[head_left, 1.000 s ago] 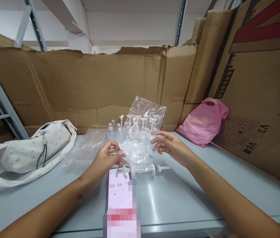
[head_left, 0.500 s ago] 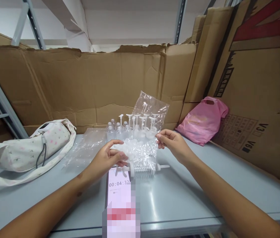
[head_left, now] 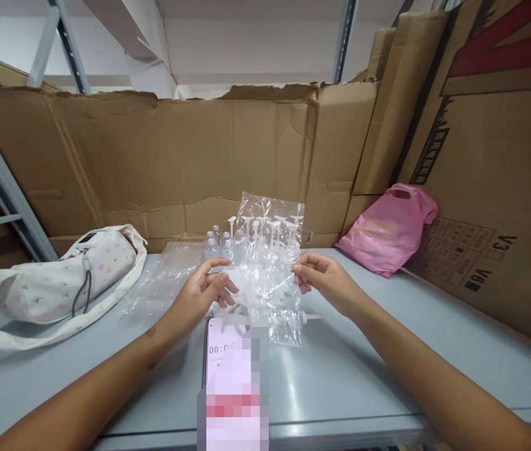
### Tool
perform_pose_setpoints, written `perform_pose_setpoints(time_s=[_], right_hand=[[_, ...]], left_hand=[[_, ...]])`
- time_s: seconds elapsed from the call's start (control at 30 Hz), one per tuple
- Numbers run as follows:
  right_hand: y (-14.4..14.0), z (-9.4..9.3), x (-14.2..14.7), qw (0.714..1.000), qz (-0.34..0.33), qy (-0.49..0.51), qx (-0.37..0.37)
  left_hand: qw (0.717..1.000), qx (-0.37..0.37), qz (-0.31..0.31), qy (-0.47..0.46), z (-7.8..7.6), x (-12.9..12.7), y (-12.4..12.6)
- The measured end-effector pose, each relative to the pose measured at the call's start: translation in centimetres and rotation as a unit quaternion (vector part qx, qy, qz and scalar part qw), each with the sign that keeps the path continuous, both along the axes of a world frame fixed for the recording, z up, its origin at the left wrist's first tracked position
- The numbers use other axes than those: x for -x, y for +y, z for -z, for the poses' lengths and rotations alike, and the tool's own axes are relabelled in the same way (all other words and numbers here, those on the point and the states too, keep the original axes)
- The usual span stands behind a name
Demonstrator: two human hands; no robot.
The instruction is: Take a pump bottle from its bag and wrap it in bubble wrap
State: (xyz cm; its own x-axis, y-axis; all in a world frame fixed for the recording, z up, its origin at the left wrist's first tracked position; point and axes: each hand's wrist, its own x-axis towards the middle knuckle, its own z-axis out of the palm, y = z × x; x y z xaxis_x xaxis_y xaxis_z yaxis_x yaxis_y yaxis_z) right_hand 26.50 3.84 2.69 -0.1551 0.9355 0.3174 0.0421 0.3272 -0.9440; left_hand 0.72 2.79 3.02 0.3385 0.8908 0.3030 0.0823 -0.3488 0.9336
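Right grip (head_left: 317, 274): pinch on clear bag (head_left: 272, 269)

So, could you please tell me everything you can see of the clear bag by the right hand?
The clear bag is thin, glossy, see-through and creased, apparently plastic, and roughly rectangular. It is upright, its upper part in front of white T-topped parts, most showing through it. The right hand appears to pinch its right edge; whether the left hand touches it is unclear.
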Motion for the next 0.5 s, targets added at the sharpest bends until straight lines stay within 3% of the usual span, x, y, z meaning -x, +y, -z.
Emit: perform_pose_setpoints(time_s=[0.23, 0.5], right_hand=[[-0.58, 0.08, 0.38, 0.992, -0.098, -0.081, 0.007], [-0.39, 0.05, 0.52, 0.999, 0.004, -0.046, -0.009]], left_hand=[[1.0, -0.016, -0.023, 0.006, -0.19, -0.29, -0.19], [0.999, 0.009, 0.032, 0.036, 0.05, -0.54, -0.69]])
